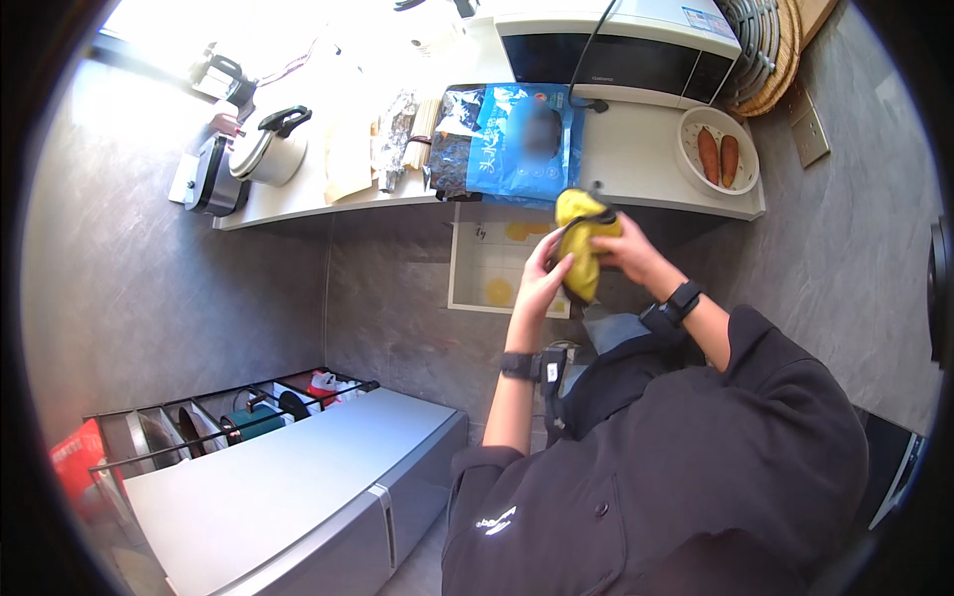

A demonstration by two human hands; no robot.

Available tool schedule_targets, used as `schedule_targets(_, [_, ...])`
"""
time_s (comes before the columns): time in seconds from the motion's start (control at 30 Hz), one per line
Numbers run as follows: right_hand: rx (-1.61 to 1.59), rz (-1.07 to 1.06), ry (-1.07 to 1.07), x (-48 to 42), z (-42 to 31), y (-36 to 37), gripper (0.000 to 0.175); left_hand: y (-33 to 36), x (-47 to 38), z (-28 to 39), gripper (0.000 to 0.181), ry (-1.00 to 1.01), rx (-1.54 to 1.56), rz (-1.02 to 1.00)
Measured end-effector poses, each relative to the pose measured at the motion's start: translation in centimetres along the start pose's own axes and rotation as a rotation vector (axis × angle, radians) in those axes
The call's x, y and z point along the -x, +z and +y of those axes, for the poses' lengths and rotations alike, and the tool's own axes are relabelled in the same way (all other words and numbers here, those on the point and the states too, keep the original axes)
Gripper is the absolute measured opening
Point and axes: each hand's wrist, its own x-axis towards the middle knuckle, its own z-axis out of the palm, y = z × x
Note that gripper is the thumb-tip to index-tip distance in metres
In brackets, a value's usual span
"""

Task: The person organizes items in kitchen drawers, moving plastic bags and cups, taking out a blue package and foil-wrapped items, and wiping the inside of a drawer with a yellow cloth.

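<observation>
A yellow fabric bundle with dark trim (580, 257), perhaps a folded bag or pouch, is between my two hands. My left hand (539, 277) grips its near left side, thumb across the front. From the right, my right hand (630, 249) holds it with the fingers against the cloth. The bundle is in the air just off the counter's front edge, partly over an open drawer (478, 270) with a lemon-patterned bottom. Right behind it on the white counter (626, 141) lies a blue food packet (492, 153) bearing writing.
A bundle of dried noodles (422, 134) lies left of the packet, then a lidded pot (274, 153). A microwave oven (618, 67) stands behind. Two sweet potatoes (708, 155) sit in a white colander (689, 170) at right. A refrigerator (298, 484) is at lower left.
</observation>
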Motion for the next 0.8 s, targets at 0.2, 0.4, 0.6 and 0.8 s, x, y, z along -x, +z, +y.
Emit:
schedule_targets(0.2, [-0.068, 0.31, -0.409, -7.8, -2.4, -9.3, 0.039, -1.1, -5.5, 0.7, 0.046, -0.12, 0.088, 0.379])
schedule_targets(0.4, [0.569, 0.717, -0.284, -9.1, -0.2, -12.7, 0.06, -5.6, -9.7, -2.9, 0.108, -0.397, 0.324, 0.648])
schedule_targets(0.6, [0.518, 0.327, -0.248, -5.4, 3.9, -8.4, 0.039, -8.4, -13.1, -5.5, 0.09, -0.284, 0.459, 0.776])
schedule_targets(0.8, [0.338, 0.164, -0.117, -9.3, 0.3, -5.4, 0.067, -4.3, -15.7, -6.0, 0.051, -0.098, 0.517, 0.971])
